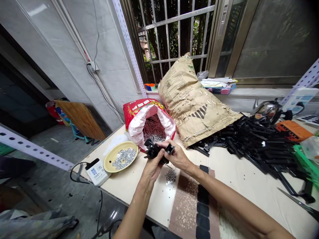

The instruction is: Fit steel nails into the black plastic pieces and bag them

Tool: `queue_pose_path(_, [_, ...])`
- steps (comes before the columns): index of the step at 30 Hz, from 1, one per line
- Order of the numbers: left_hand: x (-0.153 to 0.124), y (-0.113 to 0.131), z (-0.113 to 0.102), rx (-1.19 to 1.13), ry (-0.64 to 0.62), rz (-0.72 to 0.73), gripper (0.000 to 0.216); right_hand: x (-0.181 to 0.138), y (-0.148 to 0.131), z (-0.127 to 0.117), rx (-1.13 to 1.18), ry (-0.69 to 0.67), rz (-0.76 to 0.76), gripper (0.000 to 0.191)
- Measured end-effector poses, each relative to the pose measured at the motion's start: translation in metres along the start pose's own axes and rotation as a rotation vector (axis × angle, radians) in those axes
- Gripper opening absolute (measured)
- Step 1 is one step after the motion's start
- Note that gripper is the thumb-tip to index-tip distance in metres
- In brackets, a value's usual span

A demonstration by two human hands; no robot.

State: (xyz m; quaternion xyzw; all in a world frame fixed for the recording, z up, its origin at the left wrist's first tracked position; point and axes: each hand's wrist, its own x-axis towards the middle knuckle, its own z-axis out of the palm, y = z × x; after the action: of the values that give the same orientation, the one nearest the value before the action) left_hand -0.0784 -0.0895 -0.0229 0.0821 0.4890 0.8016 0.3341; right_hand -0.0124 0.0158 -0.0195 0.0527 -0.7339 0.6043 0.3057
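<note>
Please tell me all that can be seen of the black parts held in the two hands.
The black parts look like matt plastic, several angular pieces bunched together; their exact shape is too small to tell. The left hand grips them from below and the right hand pinches a piece at their right end. They are above the table, before the red bag.

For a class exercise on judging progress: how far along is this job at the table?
Done: no finished pieces can be picked out. In hand: the left hand and right hand grip a black part. To do: a pile of black parts and a dish of fasteners.
</note>
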Motion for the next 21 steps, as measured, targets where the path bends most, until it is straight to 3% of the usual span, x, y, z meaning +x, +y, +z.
queue_pose_path(3, [0.006, -0.003, -0.002, 0.061, 0.097, 0.219, 0.041, 0.002, 0.005, 0.001, 0.225, 0.193, 0.179, 0.038])
queue_pose_path(6, [0.006, -0.004, -0.004, 0.247, 0.194, 0.421, 0.037, 0.002, 0.012, -0.003, 0.28, 0.39, 0.269, 0.032])
queue_pose_path(9, [0.002, -0.003, -0.002, 0.387, 0.18, 0.484, 0.036, -0.002, 0.015, -0.006, 0.293, 0.422, 0.294, 0.032])
queue_pose_path(13, [-0.003, -0.002, 0.006, 0.345, 0.132, 0.394, 0.04, -0.006, 0.014, -0.008, 0.256, 0.372, 0.287, 0.042])
queue_pose_path(17, [-0.004, -0.002, 0.009, 0.357, -0.018, 0.235, 0.05, -0.002, 0.018, -0.011, 0.068, 0.316, 0.284, 0.043])
queue_pose_path(21, [0.003, -0.008, 0.015, 0.438, -0.092, 0.057, 0.047, 0.001, 0.024, -0.014, 0.113, 0.258, 0.358, 0.053])
